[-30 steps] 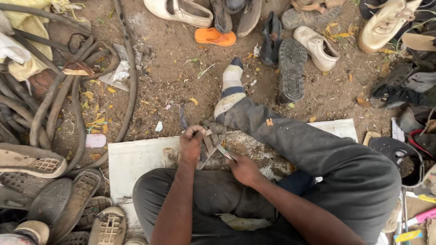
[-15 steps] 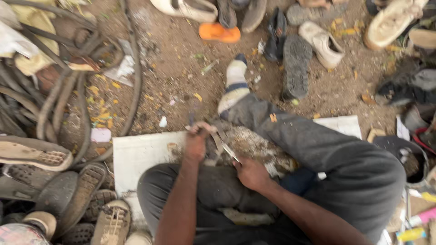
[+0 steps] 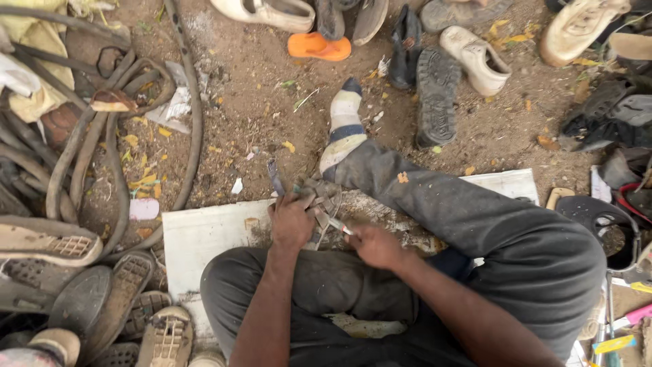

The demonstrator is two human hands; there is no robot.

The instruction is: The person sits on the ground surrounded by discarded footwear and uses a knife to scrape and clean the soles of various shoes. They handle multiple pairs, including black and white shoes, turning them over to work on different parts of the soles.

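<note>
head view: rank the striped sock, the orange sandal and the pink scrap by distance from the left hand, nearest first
From the left hand:
1. Striped sock, just ahead and slightly right, on the outstretched foot.
2. Pink scrap, out to the left on the dirt beside the white board.
3. Orange sandal, far ahead near the top, among the other shoes.

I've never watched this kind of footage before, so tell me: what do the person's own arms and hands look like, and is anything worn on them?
Both arms are bare all the way to the bottom edge of the picture: no sleeves show. The left hand and right hand are gloveless, and no watch, ring or bracelet can be seen. Both forearms are lean. Fine marks or dirt on the hands cannot be made out from this height.
</note>
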